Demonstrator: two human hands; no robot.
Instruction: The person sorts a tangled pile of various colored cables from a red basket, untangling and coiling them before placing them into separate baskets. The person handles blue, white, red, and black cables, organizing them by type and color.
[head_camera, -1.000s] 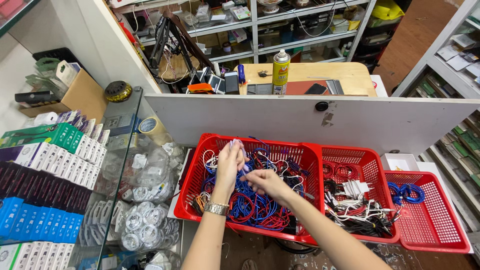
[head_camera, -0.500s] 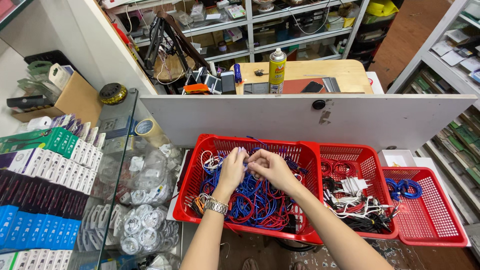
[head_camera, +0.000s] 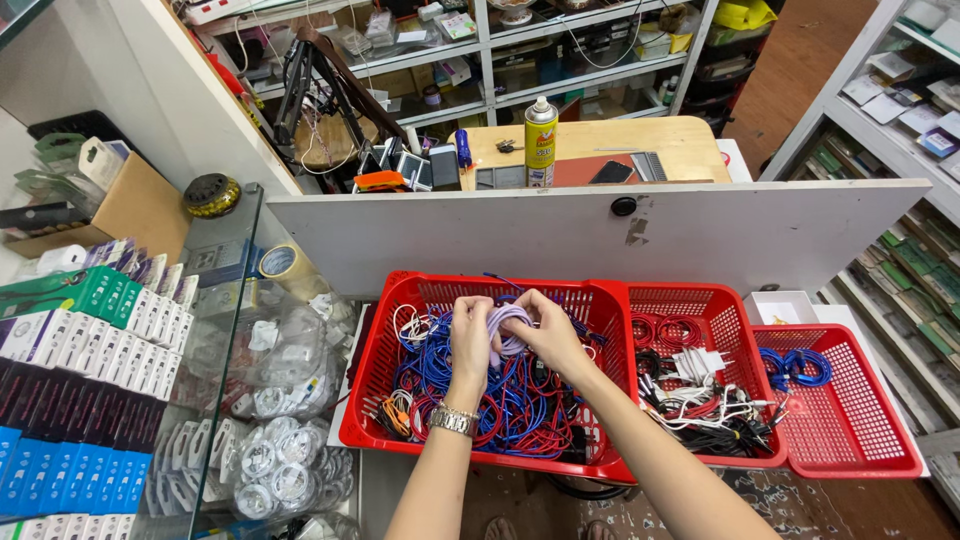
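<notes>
Lilac cable (head_camera: 508, 328) is held up over the left red basket (head_camera: 400, 300), looped between both hands, just above the tangle of blue and red cables (head_camera: 500, 410). Left hand (head_camera: 470, 335) is closed on the loops at their 9 o'clock side; a watch (head_camera: 452, 421) is worn on that wrist. Right hand (head_camera: 550, 335) is closed on the loops at 3 o'clock, fingers curled around the strands.

Step judged: the cable is being coiled or bundled, coil only partly formed. What the loose end is doing cannot be told; it is hidden behind the fingers.

Next move calls for: loops kept pinched in one hand while the other feeds slack, with the cable kept clear of the tangle below to avoid snagging.

Outward: at 3 o'clock a second basket (head_camera: 735, 300) with white chargers (head_camera: 695, 365), then a third (head_camera: 860, 440) with blue coils (head_camera: 795, 365). At 9 o'clock, a glass case (head_camera: 235, 300) of bagged items. At 12 o'clock, a white panel (head_camera: 600, 235), with a spray can (head_camera: 541, 140) behind it.
</notes>
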